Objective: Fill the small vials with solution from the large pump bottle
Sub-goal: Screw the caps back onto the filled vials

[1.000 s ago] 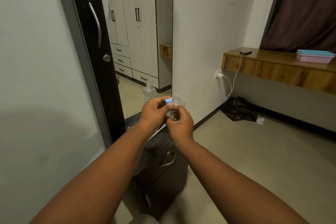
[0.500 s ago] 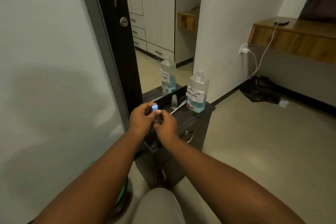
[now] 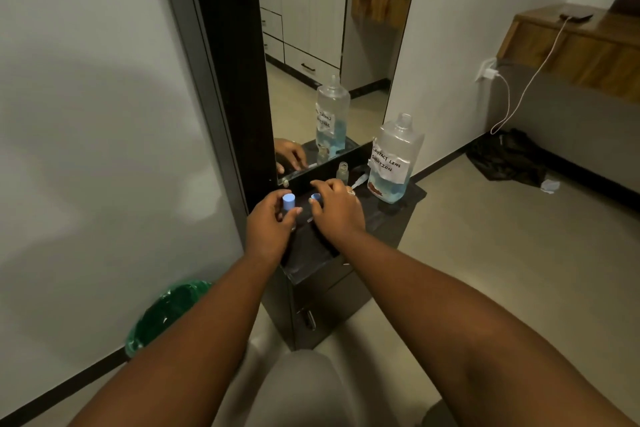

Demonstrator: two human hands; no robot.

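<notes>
My left hand (image 3: 272, 224) grips a small vial with a blue cap (image 3: 288, 201), held upright just above the dark cabinet top (image 3: 384, 218). My right hand (image 3: 337, 210) is beside it, its fingertips closed on a second blue cap (image 3: 315, 197); what is under that cap is hidden. An uncapped small vial (image 3: 343, 172) stands by the mirror. The large clear bottle (image 3: 394, 156), labelled contact lens solution and partly full of blue liquid, stands at the right without its pump. A white pump tube (image 3: 358, 180) lies between the bottle and my right hand.
A tall mirror (image 3: 329, 45) behind the cabinet reflects the bottle and a hand. A green-lined bin (image 3: 166, 312) sits on the floor at the left. A wooden shelf (image 3: 571, 42) with a phone and a charging cable is at the right, above dark cloth (image 3: 509, 158).
My view has tilted down and closer to the cabinet. Both hands dropped to the cabinet top and moved apart; the right hand left the vial and now touches a second blue cap.
</notes>
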